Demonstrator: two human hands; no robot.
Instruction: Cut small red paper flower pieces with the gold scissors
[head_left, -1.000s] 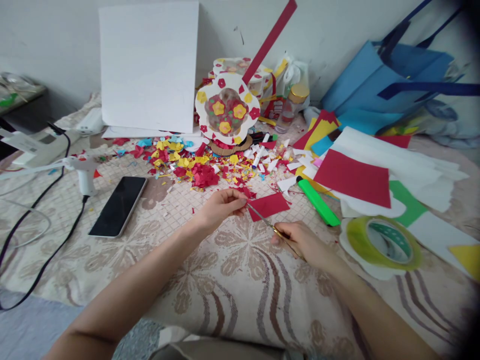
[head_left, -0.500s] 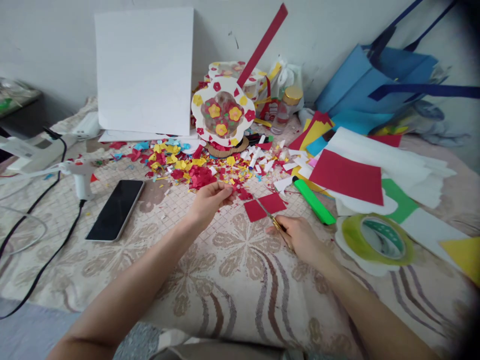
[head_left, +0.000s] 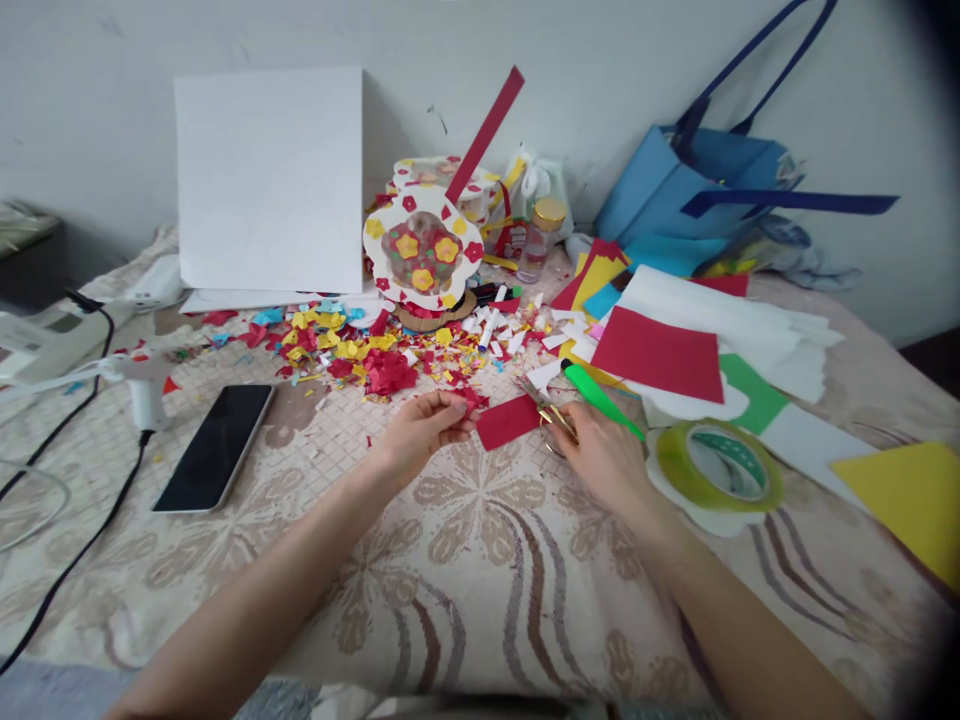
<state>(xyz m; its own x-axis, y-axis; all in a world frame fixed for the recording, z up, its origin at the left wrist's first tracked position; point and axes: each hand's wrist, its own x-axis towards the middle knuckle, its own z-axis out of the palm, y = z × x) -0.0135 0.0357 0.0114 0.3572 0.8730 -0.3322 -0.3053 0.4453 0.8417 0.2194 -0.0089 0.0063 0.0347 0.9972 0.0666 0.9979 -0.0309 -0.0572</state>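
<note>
My left hand (head_left: 424,432) is closed in a pinch, thumb against fingers, with a small red paper piece (head_left: 471,397) at its fingertips. Just right of those fingers a red paper rectangle (head_left: 507,424) lies flat on the patterned tablecloth (head_left: 480,500). Gold-handled scissors (head_left: 556,420) are in my right hand (head_left: 604,450), their blades pointing up and left over the rectangle's right end. The fingers of this hand are wrapped round the handles. Beside it lies a green marker (head_left: 604,402).
Colourful paper scraps (head_left: 390,370) are heaped ahead, before a flower-decorated paper lantern (head_left: 424,250). On the left are a phone (head_left: 214,450) and a white glue gun (head_left: 146,390) with its cable. A tape roll (head_left: 716,465), coloured sheets (head_left: 660,355) and a blue bag (head_left: 675,190) occupy the right.
The view has tilted upward. My right hand has moved the scissors toward the rectangle's right end, off its middle. My left hand stays pinched and is now closer to the rectangle.
</note>
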